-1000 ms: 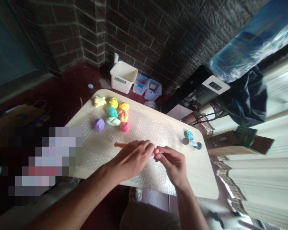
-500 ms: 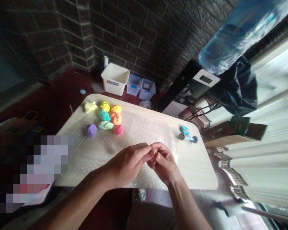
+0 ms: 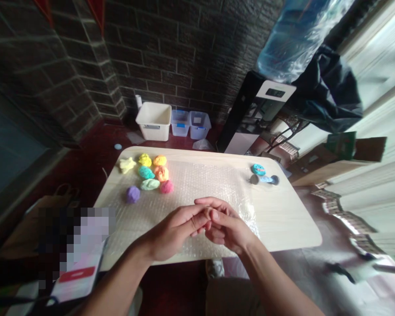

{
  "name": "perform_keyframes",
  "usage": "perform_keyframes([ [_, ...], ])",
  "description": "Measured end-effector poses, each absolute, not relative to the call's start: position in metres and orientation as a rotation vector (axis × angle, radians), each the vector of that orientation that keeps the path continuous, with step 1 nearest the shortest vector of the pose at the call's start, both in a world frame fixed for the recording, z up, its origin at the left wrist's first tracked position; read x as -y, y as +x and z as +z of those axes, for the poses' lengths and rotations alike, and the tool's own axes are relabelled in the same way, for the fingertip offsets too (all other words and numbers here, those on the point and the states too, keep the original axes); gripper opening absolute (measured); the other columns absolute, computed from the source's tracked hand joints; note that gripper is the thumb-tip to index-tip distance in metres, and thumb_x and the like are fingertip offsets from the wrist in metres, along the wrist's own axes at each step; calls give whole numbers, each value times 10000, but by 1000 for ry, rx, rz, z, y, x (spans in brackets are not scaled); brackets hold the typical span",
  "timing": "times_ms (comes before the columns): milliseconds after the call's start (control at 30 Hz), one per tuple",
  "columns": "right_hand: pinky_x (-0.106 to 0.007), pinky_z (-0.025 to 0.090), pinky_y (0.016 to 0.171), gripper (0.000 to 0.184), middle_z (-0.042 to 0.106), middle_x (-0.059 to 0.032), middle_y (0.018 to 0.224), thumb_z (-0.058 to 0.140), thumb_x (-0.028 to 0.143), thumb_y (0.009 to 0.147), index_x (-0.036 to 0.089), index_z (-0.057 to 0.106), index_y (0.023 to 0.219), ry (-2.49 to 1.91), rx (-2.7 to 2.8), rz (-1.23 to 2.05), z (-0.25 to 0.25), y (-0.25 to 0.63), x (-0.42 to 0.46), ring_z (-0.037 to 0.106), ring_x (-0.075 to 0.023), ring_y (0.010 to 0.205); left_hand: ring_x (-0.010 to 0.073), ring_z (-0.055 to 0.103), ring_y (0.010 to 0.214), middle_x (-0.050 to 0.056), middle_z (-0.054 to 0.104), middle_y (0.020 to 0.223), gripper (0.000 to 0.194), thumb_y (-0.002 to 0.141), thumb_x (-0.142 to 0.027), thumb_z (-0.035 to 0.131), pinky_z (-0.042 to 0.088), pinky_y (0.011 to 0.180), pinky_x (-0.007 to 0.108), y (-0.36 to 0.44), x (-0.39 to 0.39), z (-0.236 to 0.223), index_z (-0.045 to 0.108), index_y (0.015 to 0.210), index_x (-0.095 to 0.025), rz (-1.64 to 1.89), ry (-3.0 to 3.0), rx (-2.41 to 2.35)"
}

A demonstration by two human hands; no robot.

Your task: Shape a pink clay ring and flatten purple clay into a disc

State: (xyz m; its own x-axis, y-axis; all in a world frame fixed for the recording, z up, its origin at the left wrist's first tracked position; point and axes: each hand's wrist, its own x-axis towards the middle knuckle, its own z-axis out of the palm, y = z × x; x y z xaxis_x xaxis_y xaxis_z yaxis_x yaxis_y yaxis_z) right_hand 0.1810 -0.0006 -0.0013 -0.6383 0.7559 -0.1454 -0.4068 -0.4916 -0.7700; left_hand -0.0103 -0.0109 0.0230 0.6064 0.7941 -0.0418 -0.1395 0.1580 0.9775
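My left hand (image 3: 181, 226) and my right hand (image 3: 225, 224) meet above the middle of the table, fingertips and thumbs pressed together. Between them they pinch a small peach-coloured lump of clay, now almost wholly covered by the fingers. Bubble wrap (image 3: 204, 180) lies flat on the table beneath both hands. Beyond my left hand sit several lumps of coloured clay, among them a purple one (image 3: 133, 194), a pink one (image 3: 166, 187), an orange one (image 3: 161, 173), a pale green one (image 3: 150, 184) and a teal one (image 3: 146, 172).
A teal clay piece (image 3: 258, 169) and a dumbbell-shaped object (image 3: 265, 180) lie at the table's (image 3: 289, 219) right. Behind it stand a white basket (image 3: 154, 127), two clear bins (image 3: 190, 125) and a water dispenser (image 3: 250, 118). A cardboard box (image 3: 335, 162) is at right.
The camera view has tilted and shifted, so the table looks more level. My fingers have closed further over the peach lump, which showed between the fingertips before.
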Motion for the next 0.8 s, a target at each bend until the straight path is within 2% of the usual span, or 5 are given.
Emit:
perform_keyframes([
  [133,-146,212,341,398,422,112,509,802,470,902,217,780,1208,-620,888,2179,-2,180,-4,251,-42,367,131,406,651,-3,452,739,400,1042,-506,540,327,501,234,-13,8,22,572,827,-171,687,1134,-634],
  [267,-148,215,321,401,397,118,447,750,498,940,163,793,1156,-623,914,2195,1,178,-5,219,-42,341,139,409,626,-1,448,708,339,1018,-465,562,309,451,222,-13,7,17,570,835,-179,664,994,-539],
  [400,-150,164,338,331,351,137,427,801,435,920,189,807,1142,-721,923,2098,4,173,-4,169,-35,357,123,447,632,-10,443,696,348,1013,-407,575,382,539,223,-11,9,11,517,765,-171,742,857,-494],
  [600,-201,339,472,261,683,6,715,839,411,885,214,850,1055,-775,1202,1703,8,164,-9,466,-69,521,98,466,583,-48,418,688,270,985,-380,609,445,599,238,-15,12,10,519,833,-175,766,825,-524],
  [800,-231,390,513,187,691,-5,712,826,348,909,233,859,1053,-766,1347,1583,14,169,-19,518,-99,567,116,531,627,-15,557,795,298,1027,-479,603,466,567,232,-19,11,15,621,1053,-183,865,1145,-770],
])
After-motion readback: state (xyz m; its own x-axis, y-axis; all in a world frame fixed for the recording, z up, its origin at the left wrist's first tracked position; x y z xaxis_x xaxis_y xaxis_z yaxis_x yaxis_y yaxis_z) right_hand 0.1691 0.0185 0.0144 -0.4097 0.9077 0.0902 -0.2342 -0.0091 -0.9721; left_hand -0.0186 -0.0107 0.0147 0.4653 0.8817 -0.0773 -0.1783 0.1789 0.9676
